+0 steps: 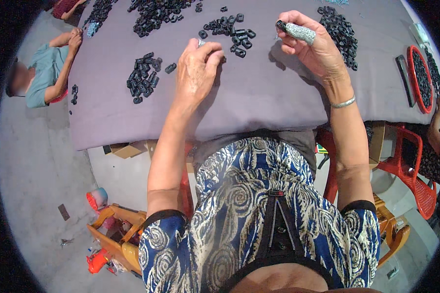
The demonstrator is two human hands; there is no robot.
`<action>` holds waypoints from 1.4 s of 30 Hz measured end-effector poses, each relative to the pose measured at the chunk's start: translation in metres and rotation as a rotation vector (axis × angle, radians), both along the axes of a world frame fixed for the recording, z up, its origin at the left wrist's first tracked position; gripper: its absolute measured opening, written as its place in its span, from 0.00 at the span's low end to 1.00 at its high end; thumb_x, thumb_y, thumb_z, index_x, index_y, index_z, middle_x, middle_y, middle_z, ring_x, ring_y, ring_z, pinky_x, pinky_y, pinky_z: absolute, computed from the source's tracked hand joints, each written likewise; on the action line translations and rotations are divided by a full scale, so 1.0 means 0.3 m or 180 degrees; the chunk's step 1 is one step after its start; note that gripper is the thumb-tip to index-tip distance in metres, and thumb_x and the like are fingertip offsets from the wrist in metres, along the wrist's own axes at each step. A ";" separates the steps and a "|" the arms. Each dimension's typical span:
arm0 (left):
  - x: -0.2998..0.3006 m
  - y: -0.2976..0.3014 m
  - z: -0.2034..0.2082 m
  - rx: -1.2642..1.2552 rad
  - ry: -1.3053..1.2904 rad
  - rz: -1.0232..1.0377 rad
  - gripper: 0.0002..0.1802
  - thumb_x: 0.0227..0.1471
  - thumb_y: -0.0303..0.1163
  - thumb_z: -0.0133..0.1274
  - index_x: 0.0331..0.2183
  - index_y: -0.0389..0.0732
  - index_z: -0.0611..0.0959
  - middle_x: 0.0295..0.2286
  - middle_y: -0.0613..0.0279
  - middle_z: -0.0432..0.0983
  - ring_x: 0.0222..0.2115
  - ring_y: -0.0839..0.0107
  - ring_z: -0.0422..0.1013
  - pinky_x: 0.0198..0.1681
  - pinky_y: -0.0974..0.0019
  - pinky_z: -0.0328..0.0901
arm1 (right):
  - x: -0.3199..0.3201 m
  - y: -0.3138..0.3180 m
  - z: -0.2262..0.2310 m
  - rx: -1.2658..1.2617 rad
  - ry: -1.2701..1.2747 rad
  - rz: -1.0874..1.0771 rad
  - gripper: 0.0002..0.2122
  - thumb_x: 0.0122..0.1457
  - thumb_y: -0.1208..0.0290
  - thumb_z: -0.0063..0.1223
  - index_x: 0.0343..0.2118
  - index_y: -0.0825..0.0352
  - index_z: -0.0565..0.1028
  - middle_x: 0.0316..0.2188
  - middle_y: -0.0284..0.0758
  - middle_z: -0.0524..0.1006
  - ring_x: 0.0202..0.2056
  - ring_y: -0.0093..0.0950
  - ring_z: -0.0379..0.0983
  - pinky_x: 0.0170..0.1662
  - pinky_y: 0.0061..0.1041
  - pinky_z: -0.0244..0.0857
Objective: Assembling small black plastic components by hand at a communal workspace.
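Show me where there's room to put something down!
The biggest bare patch of tablecloth lies between the left hand and right hand, down to the near edge. Another lies between the bracelet and the dark thing beside the red basket. Black pieces crowd the far side, and lie left of the left hand.

black pieces [340, 36]: hard-looking plastic, smooth, with a dull sheen in front of you
finger wrap [300, 34]: silvery, rough and mottled where you wear it
your bracelet [344, 102]: shiny silvery metal
table cover [259, 100]: matt cloth under your work
your blouse [259, 171]: matt, gathered printed cloth
zip [274, 219]: silvery metal teeth
red chair [423, 195]: smooth, glossy plastic
armchair [100, 237]: glossy varnished wood
box [130, 149]: matt cardboard
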State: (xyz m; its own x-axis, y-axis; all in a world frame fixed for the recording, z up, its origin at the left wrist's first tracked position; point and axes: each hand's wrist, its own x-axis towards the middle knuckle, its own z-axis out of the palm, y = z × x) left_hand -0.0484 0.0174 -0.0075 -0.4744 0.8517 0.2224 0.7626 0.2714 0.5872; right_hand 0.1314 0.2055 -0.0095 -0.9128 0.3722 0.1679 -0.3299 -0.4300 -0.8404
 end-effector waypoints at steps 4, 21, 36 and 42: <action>0.002 0.062 -0.023 0.0237 -0.0034 -0.0030 0.09 0.49 0.32 0.52 0.33 0.40 0.82 0.28 0.54 0.69 0.32 0.54 0.70 0.36 0.57 0.65 | 0.000 -0.006 0.003 0.0123 -0.0143 -0.0084 0.11 0.59 0.68 0.51 0.42 0.68 0.71 0.33 0.29 0.72 0.26 0.13 0.61 0.30 0.15 0.59; 0.015 0.086 -0.026 -0.0026 0.1189 -0.0607 0.12 0.48 0.25 0.53 0.38 0.41 0.79 0.29 0.55 0.67 0.29 0.54 0.70 0.31 0.56 0.65 | -0.002 -0.012 0.010 -0.0057 -0.0094 -0.0267 0.09 0.60 0.70 0.49 0.41 0.68 0.73 0.31 0.29 0.73 0.27 0.13 0.65 0.29 0.14 0.62; -0.001 0.062 -0.026 0.0070 0.0685 -0.0448 0.08 0.50 0.24 0.52 0.36 0.43 0.76 0.30 0.54 0.66 0.29 0.56 0.68 0.31 0.57 0.65 | -0.004 -0.008 0.006 -0.0038 -0.0040 -0.0079 0.07 0.61 0.72 0.47 0.40 0.66 0.74 0.32 0.29 0.73 0.31 0.16 0.68 0.30 0.16 0.63; 0.025 0.080 0.029 0.0562 -0.2566 -0.0337 0.08 0.54 0.26 0.53 0.38 0.39 0.76 0.27 0.67 0.69 0.26 0.77 0.66 0.27 0.73 0.62 | 0.001 -0.016 0.013 -0.0075 -0.0031 -0.0017 0.08 0.60 0.71 0.49 0.41 0.67 0.73 0.32 0.29 0.73 0.32 0.17 0.68 0.30 0.16 0.63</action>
